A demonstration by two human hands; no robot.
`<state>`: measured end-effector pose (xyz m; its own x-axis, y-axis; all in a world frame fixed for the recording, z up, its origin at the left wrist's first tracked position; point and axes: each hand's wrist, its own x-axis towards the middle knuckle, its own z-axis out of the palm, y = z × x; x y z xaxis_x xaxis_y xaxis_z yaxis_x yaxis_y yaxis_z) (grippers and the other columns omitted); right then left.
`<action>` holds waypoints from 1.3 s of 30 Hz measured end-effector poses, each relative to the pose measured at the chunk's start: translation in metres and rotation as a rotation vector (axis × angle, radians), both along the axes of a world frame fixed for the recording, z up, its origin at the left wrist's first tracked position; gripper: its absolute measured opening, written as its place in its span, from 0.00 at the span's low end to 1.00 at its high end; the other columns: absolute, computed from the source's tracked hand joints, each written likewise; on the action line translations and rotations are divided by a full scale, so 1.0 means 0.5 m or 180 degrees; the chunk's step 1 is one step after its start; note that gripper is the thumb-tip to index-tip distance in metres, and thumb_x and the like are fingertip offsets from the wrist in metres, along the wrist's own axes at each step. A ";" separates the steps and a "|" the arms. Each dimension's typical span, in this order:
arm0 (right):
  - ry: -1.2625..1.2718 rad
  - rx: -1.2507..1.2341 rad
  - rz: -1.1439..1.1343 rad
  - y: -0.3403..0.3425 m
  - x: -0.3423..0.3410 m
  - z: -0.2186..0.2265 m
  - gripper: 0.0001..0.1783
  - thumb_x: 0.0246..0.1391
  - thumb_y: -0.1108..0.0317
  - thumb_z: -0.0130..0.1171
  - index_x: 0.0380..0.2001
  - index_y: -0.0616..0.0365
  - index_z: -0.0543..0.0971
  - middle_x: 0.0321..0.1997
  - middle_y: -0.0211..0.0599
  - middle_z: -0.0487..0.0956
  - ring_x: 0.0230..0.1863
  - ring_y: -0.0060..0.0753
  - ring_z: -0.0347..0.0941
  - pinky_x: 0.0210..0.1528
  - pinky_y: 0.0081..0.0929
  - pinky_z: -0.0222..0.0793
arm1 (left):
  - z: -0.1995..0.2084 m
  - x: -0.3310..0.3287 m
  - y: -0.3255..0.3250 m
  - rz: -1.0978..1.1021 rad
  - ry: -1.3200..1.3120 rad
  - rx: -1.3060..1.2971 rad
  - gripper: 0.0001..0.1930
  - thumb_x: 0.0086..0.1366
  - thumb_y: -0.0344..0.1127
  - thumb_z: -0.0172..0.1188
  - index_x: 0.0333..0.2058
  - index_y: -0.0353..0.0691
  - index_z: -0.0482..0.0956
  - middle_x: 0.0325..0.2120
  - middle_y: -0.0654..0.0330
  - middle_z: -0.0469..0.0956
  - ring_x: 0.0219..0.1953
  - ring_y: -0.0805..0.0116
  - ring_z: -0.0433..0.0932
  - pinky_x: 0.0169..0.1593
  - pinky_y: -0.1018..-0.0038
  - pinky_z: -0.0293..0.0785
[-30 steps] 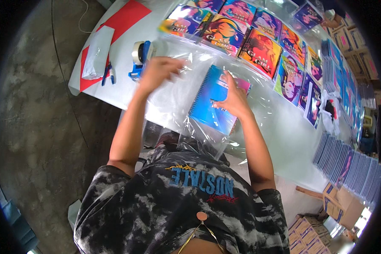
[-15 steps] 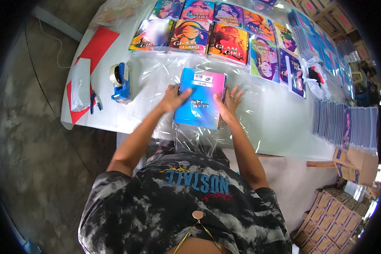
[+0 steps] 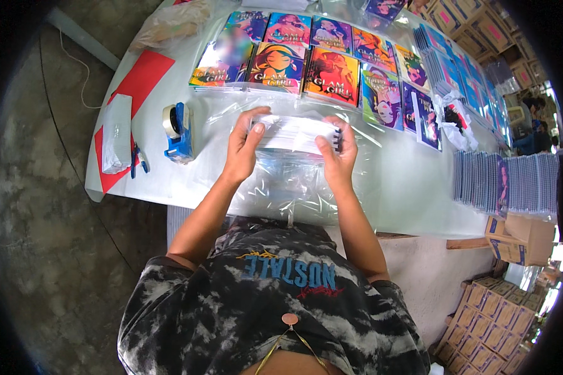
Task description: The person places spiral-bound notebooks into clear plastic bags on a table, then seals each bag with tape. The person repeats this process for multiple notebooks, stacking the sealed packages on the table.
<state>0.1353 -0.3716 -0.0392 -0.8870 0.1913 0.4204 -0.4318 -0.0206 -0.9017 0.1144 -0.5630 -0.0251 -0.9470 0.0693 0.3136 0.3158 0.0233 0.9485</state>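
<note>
Between my two hands a stack of spiral notebooks (image 3: 294, 134) is tilted up, its white page edges toward me. My left hand (image 3: 245, 142) grips the left end, thumb on the near side. At the other end my right hand (image 3: 339, 150) holds on in the same way, beside the dark spiral binding. The covers are hidden from this angle. Under the stack lies clear plastic film (image 3: 288, 187), spread over the white table (image 3: 413, 187) and hanging at its front edge.
Left of my hands stand a blue tape dispenser (image 3: 181, 134), a white wrapped bundle (image 3: 117, 134), red sheets (image 3: 142, 78) and a blue cutter (image 3: 139, 161). Rows of colourful notebooks (image 3: 331, 74) lie beyond. Stacked notebooks (image 3: 503, 181) and an open carton (image 3: 518, 239) are at the right.
The notebook stack, lying flat with its blue and pink cover up, has been raised and tipped so its page edges show. Both hands have shifted from its sides to gripping its ends.
</note>
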 end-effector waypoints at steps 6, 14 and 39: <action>0.0028 0.0419 -0.0331 -0.004 -0.020 0.048 0.05 0.55 0.73 0.54 0.32 0.64 0.77 0.37 0.38 0.78 0.37 0.24 0.72 0.42 0.21 0.66 | 0.046 -0.017 0.021 0.0466 0.0226 0.0046 0.20 0.70 0.40 0.43 0.33 0.31 0.79 0.29 0.57 0.79 0.35 0.70 0.76 0.44 0.75 0.69; 0.0529 -0.0294 0.0186 0.033 -0.030 0.041 0.45 0.41 0.62 0.70 0.59 0.60 0.57 0.56 0.47 0.67 0.58 0.35 0.61 0.56 0.31 0.60 | 0.079 -0.050 -0.022 0.0422 0.0778 0.0285 0.39 0.64 0.63 0.35 0.61 0.33 0.53 0.57 0.46 0.61 0.61 0.58 0.57 0.63 0.65 0.48; -0.0228 0.0044 -0.1326 -0.051 -0.011 0.035 0.38 0.38 0.68 0.71 0.52 0.61 0.63 0.50 0.41 0.66 0.51 0.34 0.63 0.54 0.31 0.57 | -0.015 0.015 0.019 0.1142 0.0380 -0.0422 0.22 0.61 0.42 0.58 0.49 0.34 0.73 0.47 0.53 0.74 0.52 0.63 0.69 0.56 0.69 0.61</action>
